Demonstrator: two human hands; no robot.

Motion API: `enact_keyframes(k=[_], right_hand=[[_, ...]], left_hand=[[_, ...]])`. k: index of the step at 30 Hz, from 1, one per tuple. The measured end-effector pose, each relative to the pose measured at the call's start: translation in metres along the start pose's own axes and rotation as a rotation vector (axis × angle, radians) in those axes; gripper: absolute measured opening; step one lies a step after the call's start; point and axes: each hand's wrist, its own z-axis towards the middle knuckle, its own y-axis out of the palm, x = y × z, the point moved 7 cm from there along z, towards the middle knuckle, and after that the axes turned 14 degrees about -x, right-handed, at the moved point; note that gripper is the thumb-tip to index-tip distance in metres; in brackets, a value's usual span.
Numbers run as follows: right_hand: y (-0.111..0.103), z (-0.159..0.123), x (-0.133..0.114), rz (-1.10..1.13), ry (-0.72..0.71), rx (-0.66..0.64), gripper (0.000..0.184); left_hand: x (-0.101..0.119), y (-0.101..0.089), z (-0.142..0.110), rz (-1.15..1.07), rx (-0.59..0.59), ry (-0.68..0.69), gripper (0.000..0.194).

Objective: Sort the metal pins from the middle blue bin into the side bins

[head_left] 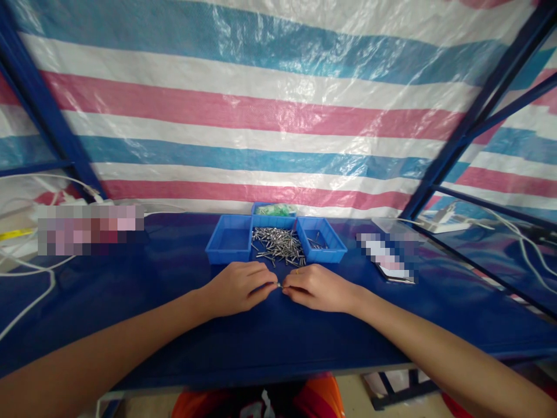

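My left hand (pixel 244 285) and my right hand (pixel 319 287) meet fingertip to fingertip above the blue table. Pinched between them is a small silver metal part (pixel 279 285); only a bit of it shows, so its exact kind is unclear. Both hands are closed, thumb against fingers. Just beyond lies a heap of slim silver metal pins (pixel 281 246), spilling from the middle blue bin (pixel 274 221). A blue bin (pixel 229 255) stands to the left of the heap with no parts visible in it. The right blue bin (pixel 326 255) holds a few similar pins.
Behind the middle bin, another blue bin contains a green plastic bag (pixel 276 209). A phone-like flat object (pixel 389 261) rests on the right of the blue table (pixel 270 342). White cables (pixel 50 284) run along the left side. Blue metal posts and a striped sheet (pixel 270 110) enclose the back.
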Motion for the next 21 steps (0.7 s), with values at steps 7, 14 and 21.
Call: enact_keyframes(k=[7, 14, 21], right_hand=[[-0.011, -0.007, 0.005, -0.065, 0.038, 0.097, 0.020], [-0.020, -0.010, 0.007, -0.085, 0.046, 0.211, 0.025], [-0.046, -0.027, 0.026, -0.112, 0.147, 0.353, 0.021]], left_hand=[[-0.008, -0.002, 0.001, 0.003, 0.011, -0.071, 0.020], [-0.019, 0.012, 0.003, 0.022, -0.122, -0.191, 0.014], [-0.023, 0.018, 0.001, 0.117, -0.248, -0.264, 0.016]])
